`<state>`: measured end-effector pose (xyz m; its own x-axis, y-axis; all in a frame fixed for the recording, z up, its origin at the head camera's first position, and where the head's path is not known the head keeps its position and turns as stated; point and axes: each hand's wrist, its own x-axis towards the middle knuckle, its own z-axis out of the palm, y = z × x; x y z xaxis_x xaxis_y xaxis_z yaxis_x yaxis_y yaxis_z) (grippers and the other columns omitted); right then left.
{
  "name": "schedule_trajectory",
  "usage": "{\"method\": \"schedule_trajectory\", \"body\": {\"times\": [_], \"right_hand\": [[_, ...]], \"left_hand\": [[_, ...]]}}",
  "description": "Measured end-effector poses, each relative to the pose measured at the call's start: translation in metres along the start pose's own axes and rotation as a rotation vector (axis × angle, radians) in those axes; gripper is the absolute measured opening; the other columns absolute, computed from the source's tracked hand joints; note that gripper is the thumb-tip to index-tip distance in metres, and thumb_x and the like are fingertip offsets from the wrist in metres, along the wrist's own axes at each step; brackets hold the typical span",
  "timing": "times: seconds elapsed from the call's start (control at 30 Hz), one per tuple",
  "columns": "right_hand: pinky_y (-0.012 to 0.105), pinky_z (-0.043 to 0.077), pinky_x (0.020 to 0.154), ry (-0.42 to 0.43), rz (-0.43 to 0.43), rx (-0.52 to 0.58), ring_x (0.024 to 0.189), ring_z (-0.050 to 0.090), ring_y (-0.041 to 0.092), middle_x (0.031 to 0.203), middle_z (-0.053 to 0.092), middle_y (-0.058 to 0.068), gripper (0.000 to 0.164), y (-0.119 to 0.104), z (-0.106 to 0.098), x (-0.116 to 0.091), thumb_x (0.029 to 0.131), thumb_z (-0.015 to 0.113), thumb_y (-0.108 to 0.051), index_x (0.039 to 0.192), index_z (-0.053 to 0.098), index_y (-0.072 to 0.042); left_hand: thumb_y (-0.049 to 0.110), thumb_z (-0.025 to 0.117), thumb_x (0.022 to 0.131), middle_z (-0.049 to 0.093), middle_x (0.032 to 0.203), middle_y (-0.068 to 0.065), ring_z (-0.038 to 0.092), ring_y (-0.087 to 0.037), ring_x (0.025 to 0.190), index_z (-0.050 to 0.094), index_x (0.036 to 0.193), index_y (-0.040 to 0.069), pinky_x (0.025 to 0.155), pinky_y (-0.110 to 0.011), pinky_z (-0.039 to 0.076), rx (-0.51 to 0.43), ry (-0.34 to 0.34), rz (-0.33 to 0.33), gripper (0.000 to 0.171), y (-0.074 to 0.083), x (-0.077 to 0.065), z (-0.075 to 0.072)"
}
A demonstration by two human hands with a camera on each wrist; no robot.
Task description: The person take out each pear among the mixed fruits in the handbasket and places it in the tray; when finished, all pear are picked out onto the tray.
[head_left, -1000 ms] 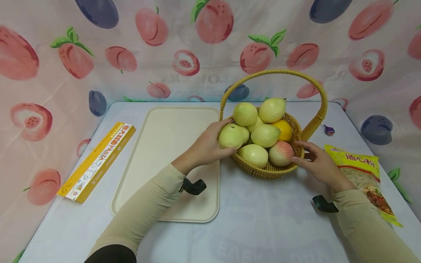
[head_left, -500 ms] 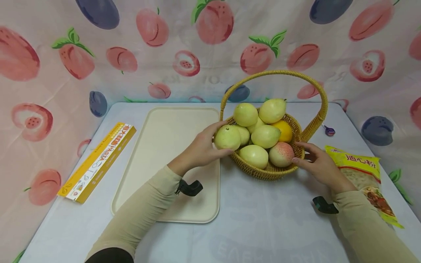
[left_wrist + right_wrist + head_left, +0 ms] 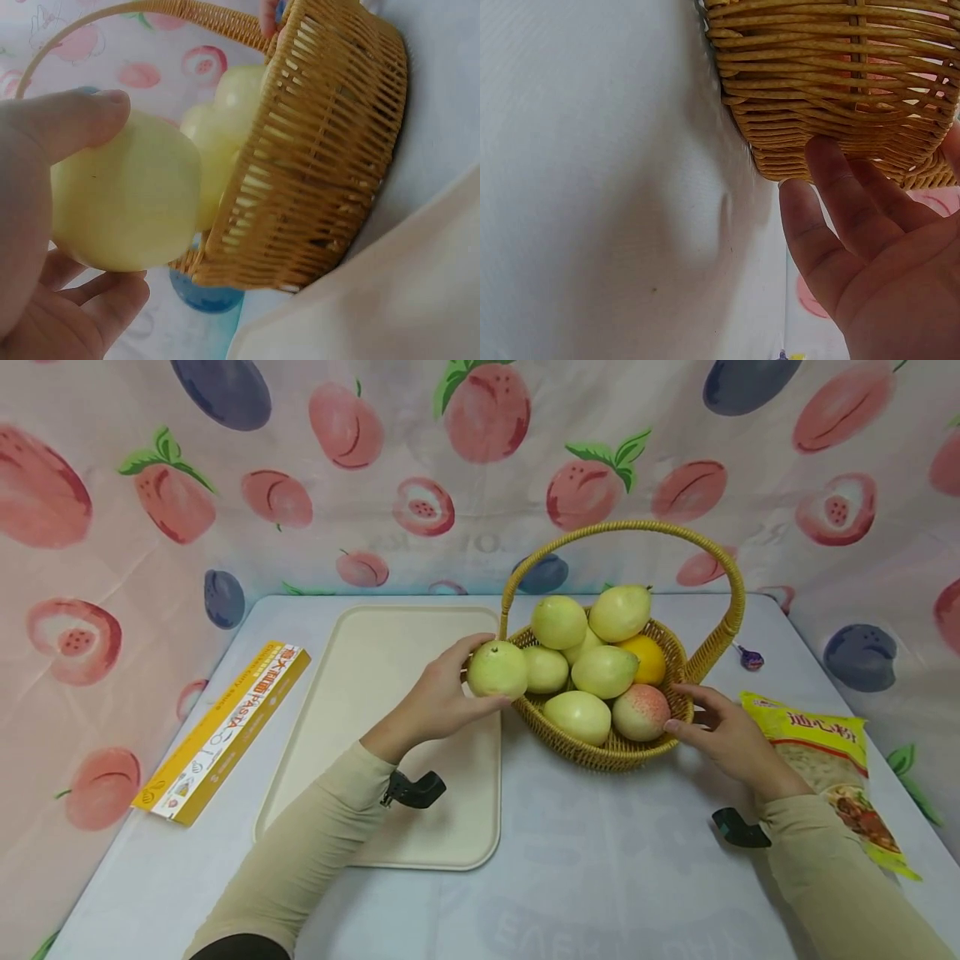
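In the head view my left hand grips a pale green pear between thumb and fingers, just beyond the left rim of the wicker basket. Seen from the left wrist, the thumb lies on one side of the pear and the fingers on the other. My right hand holds the basket's right rim, with fingertips against the outer weave in the right wrist view. Inside the basket are several pale green fruits, a peach and an orange fruit.
A cream tray lies left of the basket, partly under my left arm. Further left is a yellow pasta box. To the right are a yellow pasta bag and a small purple lollipop. The basket's tall handle arches overhead.
My left hand has moved left with the pear, out of the basket to above the tray's right edge. The right hand and the basket have stayed in place.
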<state>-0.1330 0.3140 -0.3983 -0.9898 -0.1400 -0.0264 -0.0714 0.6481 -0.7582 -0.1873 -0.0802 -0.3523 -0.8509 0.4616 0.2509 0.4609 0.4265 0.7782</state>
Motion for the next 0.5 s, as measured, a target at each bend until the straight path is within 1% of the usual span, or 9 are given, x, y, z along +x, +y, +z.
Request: {"method": "schedule_trajectory", "body": {"times": [0.27, 0.5], "right_hand": [[0.016, 0.043, 0.077, 0.007, -0.004, -0.001, 0.115, 0.053, 0.046, 0.148, 0.04, 0.029, 0.064, 0.001, 0.0, -0.001, 0.099, 0.066, -0.027, 0.15, 0.04, 0.0], [0.014, 0.043, 0.076, 0.011, -0.025, 0.007, 0.113, 0.054, 0.045, 0.147, 0.041, 0.028, 0.063, 0.002, 0.0, -0.001, 0.099, 0.067, -0.026, 0.15, 0.041, 0.001]], "left_hand": [[0.018, 0.084, 0.082, 0.05, 0.141, -0.014, 0.056, -0.028, 0.119, 0.04, 0.148, 0.003, 0.101, -0.041, 0.047, -0.017, 0.018, -0.045, 0.08, -0.007, -0.005, -0.018], [0.018, 0.082, 0.084, 0.048, 0.142, -0.014, 0.057, -0.032, 0.119, 0.037, 0.15, 0.005, 0.099, -0.045, 0.048, 0.002, 0.039, -0.131, 0.081, -0.018, -0.014, -0.037]]}}
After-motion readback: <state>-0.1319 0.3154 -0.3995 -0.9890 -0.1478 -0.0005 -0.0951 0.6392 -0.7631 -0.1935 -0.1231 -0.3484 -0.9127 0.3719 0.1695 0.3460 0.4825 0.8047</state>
